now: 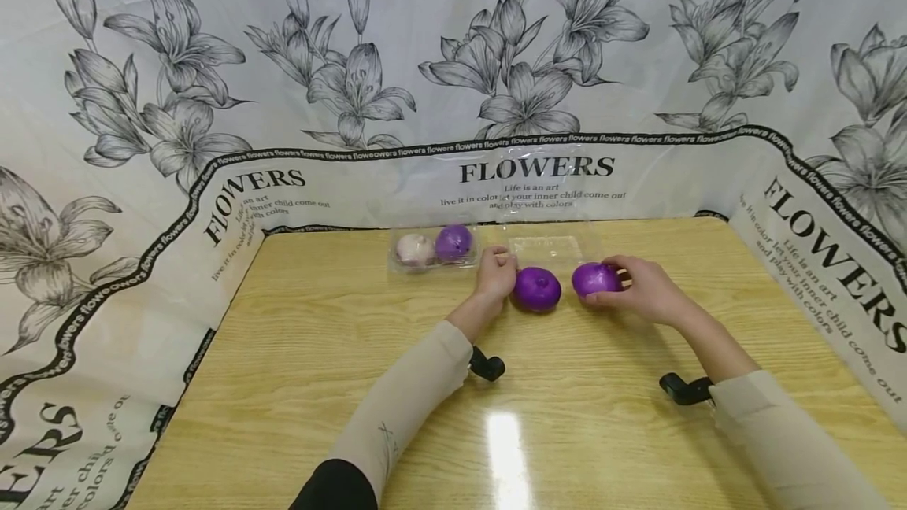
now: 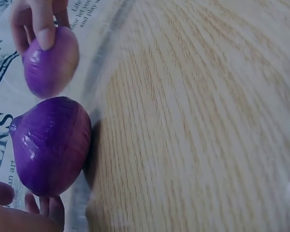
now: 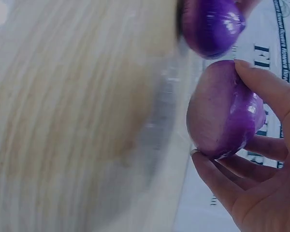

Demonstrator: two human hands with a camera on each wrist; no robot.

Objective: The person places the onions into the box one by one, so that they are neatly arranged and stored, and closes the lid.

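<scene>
Beige sleeves (image 1: 786, 439) lie nearest, the right hand (image 1: 655, 290) pinching a purple onion (image 1: 594, 279), the half-curled left hand (image 1: 497, 274), hold unclear, just left of a second onion (image 1: 537, 290), a clear tray (image 1: 549, 246) beyond, a filled container (image 1: 446, 265) far left.

- Seeing white cloth (image 1: 404, 6) right now, wrapping round the back and both sides!
- Spotting grey line-drawn lilies (image 1: 526, 101) scattered across it.
- Following a wavy black band (image 1: 397, 153), then reading bold "FLOWERS" lettering (image 1: 536, 170) just below and smaller text (image 1: 533, 197) underneath.
- Looking down at the pale wood-grained table (image 1: 319, 368), catching a bright glare (image 1: 507, 455) low in the head view.
</scene>
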